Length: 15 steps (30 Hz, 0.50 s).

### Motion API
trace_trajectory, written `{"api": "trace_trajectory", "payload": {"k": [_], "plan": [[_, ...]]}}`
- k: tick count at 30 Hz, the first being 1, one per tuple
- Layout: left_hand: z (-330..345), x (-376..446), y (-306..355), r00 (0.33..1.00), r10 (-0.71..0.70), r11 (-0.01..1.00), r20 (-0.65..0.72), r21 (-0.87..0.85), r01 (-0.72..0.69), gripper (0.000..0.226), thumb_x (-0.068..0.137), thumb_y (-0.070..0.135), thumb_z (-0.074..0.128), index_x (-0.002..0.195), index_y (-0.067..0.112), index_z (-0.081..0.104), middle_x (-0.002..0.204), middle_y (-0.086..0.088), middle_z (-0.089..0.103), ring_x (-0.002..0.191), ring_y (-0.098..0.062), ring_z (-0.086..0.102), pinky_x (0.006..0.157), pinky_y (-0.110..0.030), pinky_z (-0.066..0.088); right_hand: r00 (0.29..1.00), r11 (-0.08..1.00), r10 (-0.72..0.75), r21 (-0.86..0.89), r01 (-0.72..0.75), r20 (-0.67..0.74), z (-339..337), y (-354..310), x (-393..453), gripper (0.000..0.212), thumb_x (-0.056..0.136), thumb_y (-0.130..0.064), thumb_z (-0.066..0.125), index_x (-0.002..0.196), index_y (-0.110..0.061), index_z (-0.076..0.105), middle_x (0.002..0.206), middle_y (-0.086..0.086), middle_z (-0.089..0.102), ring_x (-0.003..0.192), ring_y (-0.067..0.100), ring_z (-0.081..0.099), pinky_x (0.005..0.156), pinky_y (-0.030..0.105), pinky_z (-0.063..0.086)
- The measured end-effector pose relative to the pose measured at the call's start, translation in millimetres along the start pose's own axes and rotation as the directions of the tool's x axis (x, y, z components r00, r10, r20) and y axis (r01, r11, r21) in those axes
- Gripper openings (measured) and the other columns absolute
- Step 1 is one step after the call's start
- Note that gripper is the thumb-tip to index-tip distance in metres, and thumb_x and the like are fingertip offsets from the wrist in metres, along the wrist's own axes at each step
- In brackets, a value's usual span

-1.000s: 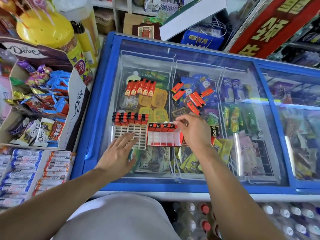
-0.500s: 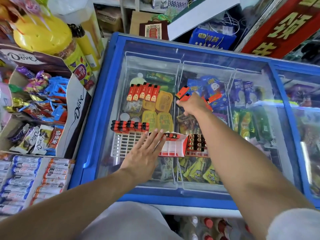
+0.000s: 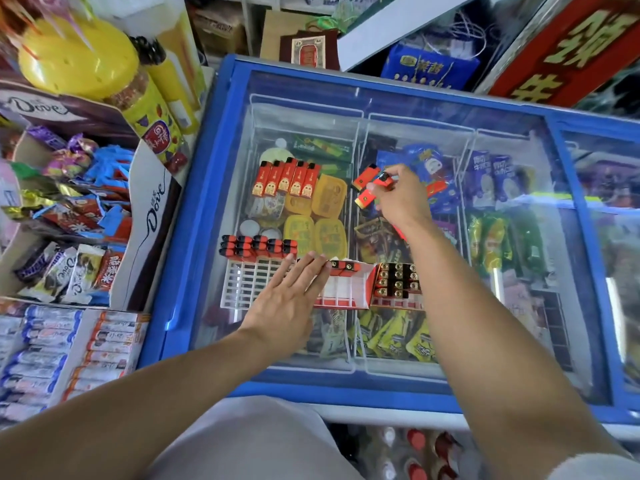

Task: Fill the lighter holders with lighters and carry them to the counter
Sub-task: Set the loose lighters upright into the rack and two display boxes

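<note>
Filling lighter holders on a freezer lid (image 3: pixel 221 188)

Right hand (image 3: pixel 403 199) pinches a lighter (image 3: pixel 383 180) at 12 o'clock; left hand (image 3: pixel 289 299), fingers straight, presses the white holder (image 3: pixel 242 282).

Right hand (image 3: pixel 403 199) pinches one red lighter (image 3: pixel 383 180) above the freezer lid (image 3: pixel 214 202). Left hand (image 3: pixel 289 299) lies flat across the white holder (image 3: pixel 247 282).

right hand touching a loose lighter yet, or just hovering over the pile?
Touching. The head view shows the right hand with fingertips pinched round one red lighter, lifted above the other loose lighters on the freezer lid.
</note>
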<state>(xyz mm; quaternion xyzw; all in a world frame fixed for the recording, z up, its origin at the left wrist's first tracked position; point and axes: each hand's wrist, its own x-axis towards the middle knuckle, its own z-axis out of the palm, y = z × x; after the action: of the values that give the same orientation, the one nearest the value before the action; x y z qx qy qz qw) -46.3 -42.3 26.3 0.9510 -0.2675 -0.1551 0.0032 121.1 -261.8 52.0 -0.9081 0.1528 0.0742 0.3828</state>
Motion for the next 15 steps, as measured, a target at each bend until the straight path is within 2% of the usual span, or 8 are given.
{"api": "trace_trajectory", "payload": {"k": [3,5,6,8,11,15], "plan": [[-1.6,-0.1,1.4,1.000,-0.007,1.000,0.027,0.027,0.007,0.090,0.100,0.039,0.040,0.155,0.011,-0.024,0.166,-0.009,-0.022,0.152,-0.025,-0.025,0.123,-0.047,-0.015,0.991,0.995,-0.097,-0.023,0.100,0.090,-34.2,-4.2,-40.2,0.020,0.097,-0.035,0.065,0.115,-0.030,0.058,0.099,-0.006,0.070,0.071,0.008,0.071,0.070,0.032,0.054],[-3.5,-0.3,2.7,0.999,-0.014,0.999,0.049,0.043,0.012,0.090,0.100,0.039,0.040,0.154,0.011,-0.026,0.166,-0.008,-0.025,0.151,-0.025,-0.026,0.123,-0.047,-0.016,0.972,0.990,-0.129,-0.029,0.137,0.197,-54.9,-4.2,-69.8,0.016,0.096,-0.033,0.066,0.112,-0.031,0.061,0.090,-0.013,0.070,0.065,-0.003,0.068,0.062,0.018,0.047],[-5.0,-0.4,3.4,0.998,-0.020,0.999,0.052,0.043,0.018,0.090,0.100,0.039,0.040,0.155,0.011,-0.026,0.165,-0.008,-0.025,0.151,-0.025,-0.026,0.123,-0.047,-0.016,0.955,0.988,-0.128,-0.045,0.145,0.267,-62.8,-4.1,-84.6,0.016,0.096,-0.032,0.067,0.111,-0.031,0.064,0.089,-0.019,0.067,0.065,-0.006,0.066,0.059,0.012,0.043],[-8.4,-0.2,4.8,0.998,-0.029,0.999,0.057,0.029,0.027,0.089,0.100,0.037,0.040,0.155,0.011,-0.025,0.165,-0.008,-0.025,0.151,-0.025,-0.026,0.123,-0.047,-0.015,0.927,0.973,-0.122,-0.141,0.182,0.354,-69.1,-1.4,-106.6,0.018,0.093,-0.036,0.069,0.111,-0.033,0.068,0.095,-0.025,0.062,0.075,-0.008,0.063,0.064,0.013,0.042],[-15.4,0.4,8.1,0.996,-0.031,0.999,0.086,0.030,0.028,0.086,0.101,0.037,0.038,0.156,0.013,-0.024,0.164,-0.009,-0.027,0.151,-0.026,-0.025,0.124,-0.049,-0.012,0.921,0.949,-0.154,-0.206,0.239,0.359,-62.3,5.8,-121.7,0.027,0.088,-0.043,0.073,0.114,-0.034,0.072,0.115,-0.021,0.064,0.085,-0.003,0.063,0.073,0.020,0.047],[-19.1,0.7,10.3,0.993,-0.027,0.999,0.112,0.039,0.023,0.087,0.101,0.039,0.040,0.157,0.013,-0.022,0.164,-0.011,-0.028,0.152,-0.028,-0.024,0.124,-0.051,-0.008,0.952,0.920,-0.196,-0.291,0.261,0.235,-46.4,14.4,-126.8,0.029,0.088,-0.044,0.073,0.116,-0.038,0.071,0.109,-0.025,0.061,0.083,0.000,0.060,0.063,0.009,0.032]]}}
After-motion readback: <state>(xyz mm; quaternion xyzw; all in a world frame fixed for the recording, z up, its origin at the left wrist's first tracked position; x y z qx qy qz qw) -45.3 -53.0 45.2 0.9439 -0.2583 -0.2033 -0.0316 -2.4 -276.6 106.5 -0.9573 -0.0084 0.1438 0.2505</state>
